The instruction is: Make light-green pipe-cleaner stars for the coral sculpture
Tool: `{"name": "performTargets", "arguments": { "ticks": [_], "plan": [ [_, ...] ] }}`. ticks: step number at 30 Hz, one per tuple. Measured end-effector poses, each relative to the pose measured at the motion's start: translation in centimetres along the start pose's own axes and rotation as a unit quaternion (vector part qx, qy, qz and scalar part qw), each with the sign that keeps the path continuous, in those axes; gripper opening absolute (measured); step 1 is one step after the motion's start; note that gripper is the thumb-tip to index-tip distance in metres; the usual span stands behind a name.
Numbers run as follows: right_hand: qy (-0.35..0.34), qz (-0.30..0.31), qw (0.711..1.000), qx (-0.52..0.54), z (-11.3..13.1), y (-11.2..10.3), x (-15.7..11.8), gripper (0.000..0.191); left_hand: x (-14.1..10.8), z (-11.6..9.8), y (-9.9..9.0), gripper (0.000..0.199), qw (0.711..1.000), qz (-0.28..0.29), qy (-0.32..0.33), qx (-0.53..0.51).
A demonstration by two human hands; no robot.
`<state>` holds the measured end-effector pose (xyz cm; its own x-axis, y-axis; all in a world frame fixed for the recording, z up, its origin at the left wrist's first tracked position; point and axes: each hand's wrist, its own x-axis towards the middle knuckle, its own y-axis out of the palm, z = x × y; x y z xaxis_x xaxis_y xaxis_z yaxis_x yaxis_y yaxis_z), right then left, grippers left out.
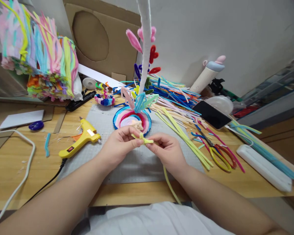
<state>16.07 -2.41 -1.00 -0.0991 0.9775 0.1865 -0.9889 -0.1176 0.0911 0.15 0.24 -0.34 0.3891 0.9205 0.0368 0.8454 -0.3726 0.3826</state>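
Note:
Between both hands is a pale yellow pipe cleaner [147, 141], bent into small loops. My left hand [123, 142] pinches one side of the bend between thumb and fingertips. On the other side, my right hand [169, 150] grips it the same way, and a long yellow tail hangs below that hand toward the table's front edge. Just behind the hands stands a round base [117, 119] coiled in blue, pink and white. A tall white stem [145, 62] rises behind it, bearing pink, red, blue and green pipe-cleaner petals.
A yellow glue gun [80, 138] lies left on the grey mat [127, 173]. Scissors [219, 153], loose yellow pipe cleaners [186, 138] and a phone [212, 114] lie right. Pipe-cleaner bundles [44, 49] stand back left; a white power strip [264, 168] sits front right.

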Motion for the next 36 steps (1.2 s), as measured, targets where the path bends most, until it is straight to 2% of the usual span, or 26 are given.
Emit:
{"name": "performTargets", "arguments": {
  "ticks": [4,6,10,14,18,21,25,28,30,33,36],
  "plan": [
    [0.072,-0.018,0.995,0.063,-0.1,-0.1,0.2,0.011,0.1,0.2,0.2,0.017,0.993,-0.023,0.085,0.081],
    [0.087,-0.027,0.993,0.077,-0.2,-0.1,0.2,0.013,0.1,0.3,0.3,0.016,0.981,-0.029,0.128,0.141],
    [0.061,-0.045,0.997,0.03,-0.3,-0.1,0.1,0.009,-0.3,0.3,0.5,0.018,0.952,-0.041,0.181,0.243],
    [0.013,-0.055,0.997,-0.047,-0.3,-0.3,-0.1,0.004,-0.5,0.4,0.6,0.02,0.941,-0.041,0.193,0.277],
    [-0.002,-0.048,0.995,-0.083,-0.5,-0.4,-0.1,0.005,-0.5,0.4,0.5,0.011,0.951,-0.036,0.13,0.279],
    [0.013,-0.026,0.994,-0.102,-0.6,-0.5,0.1,0.009,-0.3,0.4,0.4,0.015,0.952,-0.047,0.078,0.293],
    [0.035,0.013,0.99,-0.138,-0.4,-0.9,0.4,0.014,-0.2,0.3,0.1,0.007,0.935,-0.084,0.087,0.335],
    [0.034,0.031,0.982,-0.185,0.1,-1.6,0.8,0.013,-0.2,0.2,-0.1,0.007,0.937,-0.105,0.071,0.325],
    [0.025,0.05,0.977,-0.204,0.5,-2.0,1.0,0.013,-0.1,0.1,-0.2,0.011,0.951,-0.106,0.005,0.291],
    [0.021,0.069,0.978,-0.196,0.9,-2.4,1.3,0.012,0.0,0.0,-0.3,0.019,0.973,-0.091,-0.104,0.184],
    [0.027,0.075,0.98,-0.183,0.8,-2.2,1.4,0.011,0.1,0.0,-0.4,0.023,0.985,-0.083,-0.134,0.067]
  ]
}}
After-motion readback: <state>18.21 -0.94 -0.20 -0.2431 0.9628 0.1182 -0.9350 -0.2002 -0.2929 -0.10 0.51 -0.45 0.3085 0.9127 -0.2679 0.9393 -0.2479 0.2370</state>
